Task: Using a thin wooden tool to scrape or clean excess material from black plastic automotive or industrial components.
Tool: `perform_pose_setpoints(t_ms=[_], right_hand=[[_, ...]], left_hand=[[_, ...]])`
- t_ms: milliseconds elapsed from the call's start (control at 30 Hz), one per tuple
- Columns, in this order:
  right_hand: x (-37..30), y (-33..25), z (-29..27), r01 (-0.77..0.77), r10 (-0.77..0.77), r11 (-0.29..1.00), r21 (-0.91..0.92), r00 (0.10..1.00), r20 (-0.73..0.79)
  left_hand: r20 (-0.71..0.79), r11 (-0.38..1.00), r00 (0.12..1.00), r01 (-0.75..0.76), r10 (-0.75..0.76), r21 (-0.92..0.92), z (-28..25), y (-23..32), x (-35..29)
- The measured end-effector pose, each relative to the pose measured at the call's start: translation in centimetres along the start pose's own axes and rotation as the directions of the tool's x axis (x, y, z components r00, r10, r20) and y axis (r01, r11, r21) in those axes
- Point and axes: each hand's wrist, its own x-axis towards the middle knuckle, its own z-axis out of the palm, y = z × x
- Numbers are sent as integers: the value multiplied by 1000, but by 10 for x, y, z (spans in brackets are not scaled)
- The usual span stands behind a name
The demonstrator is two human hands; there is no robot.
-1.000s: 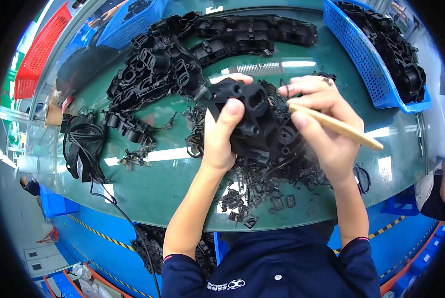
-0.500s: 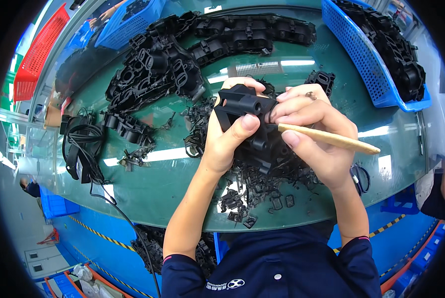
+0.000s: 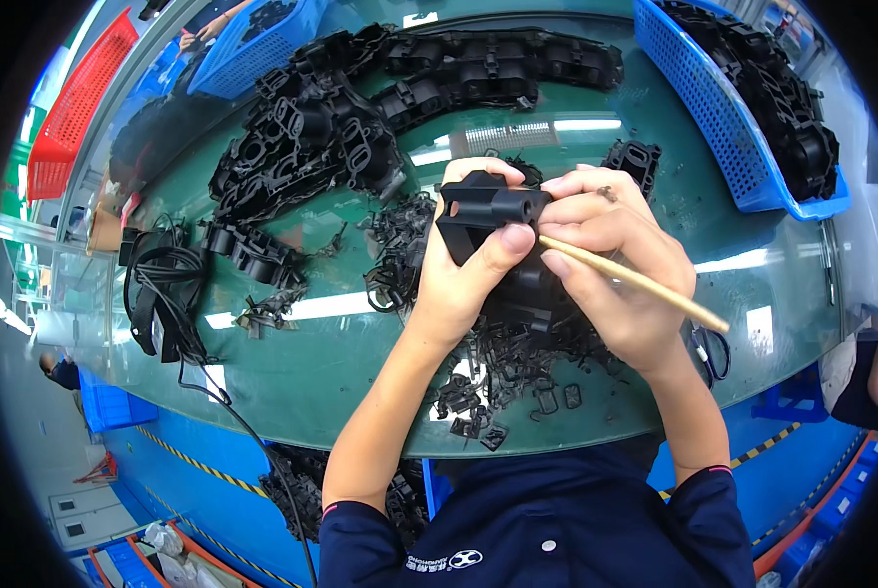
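My left hand [image 3: 463,289] grips a black moulded plastic part [image 3: 486,204], thumb on its near side and fingers around the back. The part has a tubular end with a round hole facing right. My right hand [image 3: 635,245] is closed around a slim tool with a pale wooden handle [image 3: 650,284], held like a pen. The handle slants down to the right; the tool's working tip is hidden by the fingers and the part. Right fingertips rest against the part's right end. Below both hands lies a heap of black plastic scraps [image 3: 517,367].
Black moulded parts [image 3: 306,127] are piled at the back left of the green tabletop [image 3: 331,377]. A blue basket [image 3: 718,113] of similar parts stands at the back right. Coiled black cable [image 3: 164,284] lies at the left; a red basket [image 3: 81,108] is beyond it.
The part has turned slightly in my left hand, its holed end shifting right. My right hand and the wooden-handled tool have moved a little left, with the handle tilted more steeply.
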Motion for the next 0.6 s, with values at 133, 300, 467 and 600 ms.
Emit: perform_pose_setpoints(t_ms=[133, 300, 467, 600], right_hand=[[-3, 6, 10, 112, -127, 989, -99, 979, -159], [7, 15, -22, -121, -29, 951, -286, 882, -470], [5, 19, -28, -283, 320, 947, 150, 874, -366], [2, 10, -11, -300, 322, 947, 119, 904, -280]], left_hand=[[-3, 988, 998, 58, -59, -141, 5, -1, 2], [58, 992, 995, 86, -81, -96, -11, -5, 2], [17, 960, 982, 185, -186, -212, -2, 6, 3], [-8, 928, 965, 250, -262, -277, 0, 15, 4]])
